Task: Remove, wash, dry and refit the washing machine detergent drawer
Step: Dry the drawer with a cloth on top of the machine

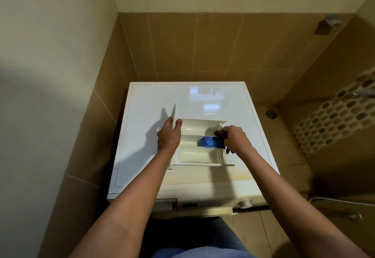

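The white detergent drawer [197, 156] lies on the flat top of the white washing machine [203, 99], its compartments facing up. A blue insert [211, 142] sits in the middle compartment at the drawer's right side. My left hand [169, 136] grips the drawer's front panel [174, 115] at the left end, thumb on one face and fingers on the other. My right hand [233, 138] holds a dark cloth [221, 133] against the drawer's right end, just above the blue insert. The empty drawer slot [164, 204] shows at the machine's front left.
Brown tiled walls close in behind and to the right. A tap [363, 93] and a wall fitting [330, 22] stick out at the right. A hose [341, 202] runs along the lower right. A floor drain [271, 114] lies beside the machine.
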A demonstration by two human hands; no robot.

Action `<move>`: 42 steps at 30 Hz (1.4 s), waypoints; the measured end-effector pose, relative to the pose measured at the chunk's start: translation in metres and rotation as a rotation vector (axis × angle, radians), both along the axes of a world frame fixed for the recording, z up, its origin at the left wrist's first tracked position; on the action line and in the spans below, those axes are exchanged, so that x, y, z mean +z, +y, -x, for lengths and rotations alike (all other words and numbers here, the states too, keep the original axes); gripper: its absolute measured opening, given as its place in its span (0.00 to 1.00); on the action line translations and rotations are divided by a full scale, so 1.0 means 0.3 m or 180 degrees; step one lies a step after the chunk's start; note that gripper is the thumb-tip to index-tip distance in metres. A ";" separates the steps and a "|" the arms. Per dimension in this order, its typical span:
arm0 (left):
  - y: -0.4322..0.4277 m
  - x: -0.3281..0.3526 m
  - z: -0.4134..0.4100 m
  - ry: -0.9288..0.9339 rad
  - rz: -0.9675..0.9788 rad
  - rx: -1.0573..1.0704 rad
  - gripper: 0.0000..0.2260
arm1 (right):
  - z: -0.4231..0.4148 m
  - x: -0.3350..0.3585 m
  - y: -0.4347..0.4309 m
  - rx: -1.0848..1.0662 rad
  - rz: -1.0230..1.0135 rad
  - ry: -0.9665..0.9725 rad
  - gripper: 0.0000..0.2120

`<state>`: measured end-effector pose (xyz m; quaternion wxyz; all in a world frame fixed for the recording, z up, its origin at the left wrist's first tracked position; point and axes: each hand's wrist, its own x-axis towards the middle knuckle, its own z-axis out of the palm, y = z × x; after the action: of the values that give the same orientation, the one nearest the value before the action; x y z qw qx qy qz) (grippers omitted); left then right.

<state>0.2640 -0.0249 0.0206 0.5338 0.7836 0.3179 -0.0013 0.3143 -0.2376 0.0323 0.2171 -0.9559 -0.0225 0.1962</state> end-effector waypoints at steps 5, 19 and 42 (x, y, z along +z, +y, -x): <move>0.032 0.009 0.000 0.0061 -0.0009 -0.0381 0.23 | -0.025 -0.016 0.016 -0.0306 -0.0378 -0.0628 0.13; -0.015 0.005 -0.006 0.0074 0.0030 0.0160 0.19 | 0.065 0.064 -0.068 -0.0410 -0.0595 0.0100 0.15; 0.003 -0.007 -0.002 -0.0048 -0.0153 -0.0102 0.20 | 0.217 0.012 -0.003 0.0019 0.0191 -0.0319 0.10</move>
<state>0.2646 -0.0240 0.0186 0.5171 0.8012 0.3012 0.0038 0.2493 -0.2384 0.0360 0.1864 -0.9706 -0.0302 0.1494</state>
